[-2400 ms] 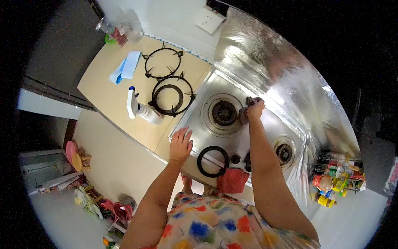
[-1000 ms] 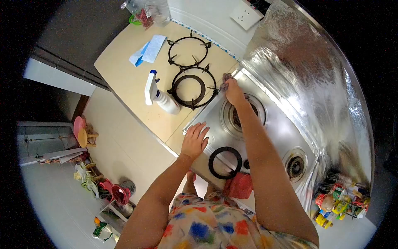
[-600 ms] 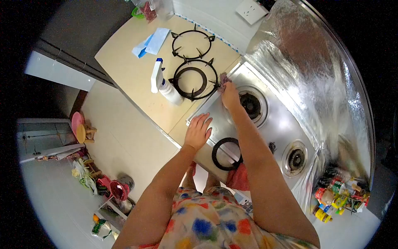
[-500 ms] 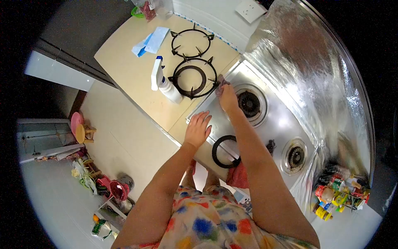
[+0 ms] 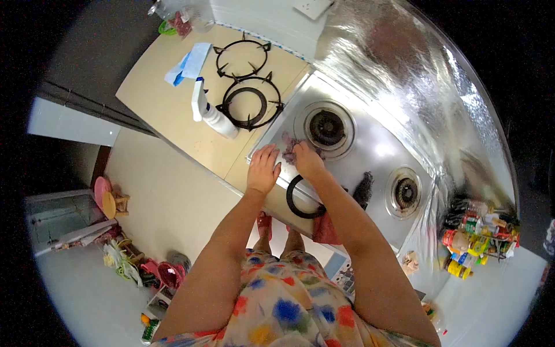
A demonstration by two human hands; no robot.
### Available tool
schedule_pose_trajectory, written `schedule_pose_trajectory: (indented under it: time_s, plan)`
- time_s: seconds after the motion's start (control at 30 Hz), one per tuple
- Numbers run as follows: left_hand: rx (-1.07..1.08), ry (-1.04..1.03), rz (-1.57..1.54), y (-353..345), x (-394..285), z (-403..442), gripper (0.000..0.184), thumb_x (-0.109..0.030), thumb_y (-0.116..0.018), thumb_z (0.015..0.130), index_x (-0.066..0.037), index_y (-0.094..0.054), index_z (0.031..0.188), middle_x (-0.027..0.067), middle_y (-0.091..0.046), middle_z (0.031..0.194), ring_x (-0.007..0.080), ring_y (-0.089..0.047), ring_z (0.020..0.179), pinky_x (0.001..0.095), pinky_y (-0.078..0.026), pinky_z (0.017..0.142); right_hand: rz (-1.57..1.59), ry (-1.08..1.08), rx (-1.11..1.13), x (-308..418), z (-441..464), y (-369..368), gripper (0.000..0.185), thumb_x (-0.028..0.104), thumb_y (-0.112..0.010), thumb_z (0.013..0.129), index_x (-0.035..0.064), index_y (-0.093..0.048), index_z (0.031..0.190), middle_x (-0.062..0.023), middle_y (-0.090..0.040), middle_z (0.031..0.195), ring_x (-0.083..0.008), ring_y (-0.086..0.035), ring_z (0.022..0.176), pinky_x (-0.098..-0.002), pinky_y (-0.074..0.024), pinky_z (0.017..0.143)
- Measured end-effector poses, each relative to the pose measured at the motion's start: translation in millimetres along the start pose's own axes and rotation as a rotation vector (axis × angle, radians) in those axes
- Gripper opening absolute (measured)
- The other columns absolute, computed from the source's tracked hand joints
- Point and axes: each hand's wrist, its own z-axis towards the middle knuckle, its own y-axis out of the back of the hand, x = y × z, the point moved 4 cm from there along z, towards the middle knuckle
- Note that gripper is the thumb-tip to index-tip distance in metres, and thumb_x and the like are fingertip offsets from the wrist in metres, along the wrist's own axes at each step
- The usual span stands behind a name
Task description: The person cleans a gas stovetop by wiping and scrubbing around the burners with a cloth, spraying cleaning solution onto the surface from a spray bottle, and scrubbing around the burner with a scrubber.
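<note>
My right hand (image 5: 308, 161) is closed on a crumpled purplish cloth (image 5: 292, 146), pressed to the steel gas stove top (image 5: 373, 147) just left of the far burner (image 5: 327, 126). Fingers outstretched, my left hand (image 5: 263, 169) lies flat at the stove's left edge and holds nothing. Close to my right wrist a black ring (image 5: 293, 199) rests at the front edge, partly behind the forearm. A dark scrubber (image 5: 363, 188) sits between the two burners. Below the ring hangs a red cloth (image 5: 327, 230).
Left of the stove, the beige counter holds a white spray bottle (image 5: 214, 118), two black pan supports (image 5: 252, 103) and blue cloths (image 5: 189, 63). Foil (image 5: 387, 63) covers the wall behind. Several bottles and jars (image 5: 471, 237) stand at the right, beyond the near burner (image 5: 406, 192).
My right hand has drawn the cloth from the stove's far left edge toward me. My left hand stays flat at the edge. The whole view has shifted slightly.
</note>
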Motion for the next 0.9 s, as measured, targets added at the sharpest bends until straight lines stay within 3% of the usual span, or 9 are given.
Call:
schedule_pose_trajectory:
  time_s: [0.1,0.23,0.43,0.57,0.67,0.77,0.87,0.9]
  plan:
    - [-0.002,-0.015,0.003,0.6,-1.3,-1.1,0.041,-0.019,-0.061,0.085,-0.006,-0.055,0.123,0.0102,-0.047,0.137,0.0305,-0.041,0.129,0.0463,-0.030,0.111,-0.019,-0.033,0.052,-11.6,-20.4,6.8,0.023,0.013,-0.049,0.088,0.0013,-0.054,0.108,-0.0198,-0.056,0.113,-0.0384,-0.064,0.097,-0.0472,-0.0534,0.083]
    - [0.001,-0.018,-0.003,-1.4,-0.2,-1.2,0.042,-0.019,-0.061,0.085,-0.005,-0.054,0.123,0.0102,-0.047,0.138,0.0312,-0.041,0.129,0.0464,-0.030,0.111,0.090,-0.300,0.160,-24.3,-47.1,31.2,0.027,0.012,-0.049,0.088,0.0048,-0.059,0.111,-0.0189,-0.058,0.122,-0.0395,-0.060,0.107,-0.0479,-0.0495,0.090]
    - [-0.021,-0.041,0.010,0.1,-1.6,0.4,0.044,-0.019,-0.061,0.084,-0.005,-0.054,0.125,0.0099,-0.047,0.138,0.0309,-0.041,0.128,0.0463,-0.031,0.110,0.072,-0.327,-0.004,-99.8,-71.0,25.2,0.032,0.011,-0.048,0.087,0.0054,-0.061,0.115,-0.0195,-0.056,0.127,-0.0427,-0.058,0.109,-0.0485,-0.0477,0.093]
    - [-0.017,-0.030,0.016,0.9,-2.8,0.9,0.044,-0.017,-0.062,0.084,-0.005,-0.054,0.125,0.0102,-0.047,0.137,0.0309,-0.042,0.128,0.0468,-0.032,0.109,0.121,-0.420,0.075,-102.4,-74.8,51.5,0.038,0.016,-0.061,0.080,0.0052,-0.060,0.117,-0.0200,-0.053,0.130,-0.0427,-0.056,0.112,-0.0479,-0.0469,0.095]
    - [-0.016,-0.035,0.003,1.0,-3.3,2.3,0.044,-0.017,-0.063,0.083,-0.005,-0.054,0.124,0.0102,-0.047,0.137,0.0313,-0.042,0.128,0.0476,-0.031,0.109,0.122,-0.443,-0.016,-118.4,-75.8,57.0,0.042,0.015,-0.066,0.078,0.0072,-0.060,0.119,-0.0204,-0.053,0.129,-0.0417,-0.057,0.111,-0.0456,-0.0479,0.095]
    - [0.009,-0.016,-0.014,-1.1,-1.2,2.2,0.045,-0.017,-0.064,0.082,-0.005,-0.054,0.124,0.0103,-0.048,0.137,0.0317,-0.042,0.128,0.0481,-0.031,0.109,0.378,-0.174,-0.060,-144.6,-83.5,52.2,0.042,0.009,-0.067,0.076,0.0082,-0.060,0.118,-0.0207,-0.055,0.121,-0.0411,-0.056,0.109,-0.0439,-0.0483,0.095]
    - [-0.007,-0.020,0.003,0.7,-2.8,2.2,0.045,-0.016,-0.065,0.081,-0.005,-0.054,0.124,0.0103,-0.048,0.136,0.0318,-0.042,0.127,0.0480,-0.031,0.109,0.713,-0.233,-0.379,-160.0,-118.1,74.7,0.039,0.005,-0.068,0.074,0.0069,-0.060,0.112,-0.0191,-0.057,0.110,-0.0403,-0.056,0.104,-0.0447,-0.0483,0.091]
    - [-0.001,-0.019,-0.003,0.1,-3.0,1.9,0.046,-0.016,-0.065,0.081,-0.005,-0.054,0.124,0.0104,-0.048,0.136,0.0318,-0.042,0.127,0.0480,-0.031,0.109,0.575,-0.356,-0.387,-160.9,-131.9,84.0,0.036,0.005,-0.068,0.075,0.0066,-0.060,0.110,-0.0185,-0.057,0.108,-0.0399,-0.056,0.104,-0.0453,-0.0482,0.089]
